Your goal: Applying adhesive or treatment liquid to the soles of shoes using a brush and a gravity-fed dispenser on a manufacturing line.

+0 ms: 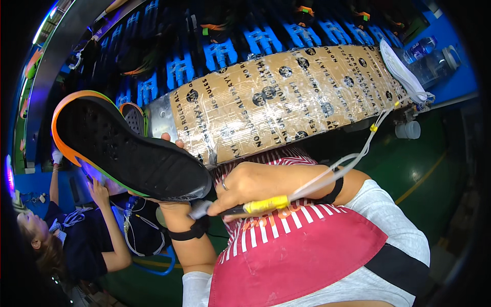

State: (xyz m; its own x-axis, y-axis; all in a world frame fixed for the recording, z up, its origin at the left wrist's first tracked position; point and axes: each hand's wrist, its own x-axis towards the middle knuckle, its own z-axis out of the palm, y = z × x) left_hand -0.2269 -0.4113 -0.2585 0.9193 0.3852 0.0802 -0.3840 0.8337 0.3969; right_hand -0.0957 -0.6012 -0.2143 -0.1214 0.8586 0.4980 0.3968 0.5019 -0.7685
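Observation:
My left hand is closed round a large shoe sole from below, with fingertips showing past its far edge. The sole is black inside with small holes, and its rim is orange and green. It is tilted, its wide end up to the left. In my right hand is a glue brush with a dark handle wrapped in yellow tape, joined to thin white tubes. Its pale bristles are beside the sole's near end, close to my left wrist; whether they touch it I cannot tell.
A cardboard-covered ledge, wrapped in clear film, lies ahead of me. Beyond it runs a rack with blue holders and more soles. A second sole sits behind mine. Bottles stand far right. A co-worker works at the left.

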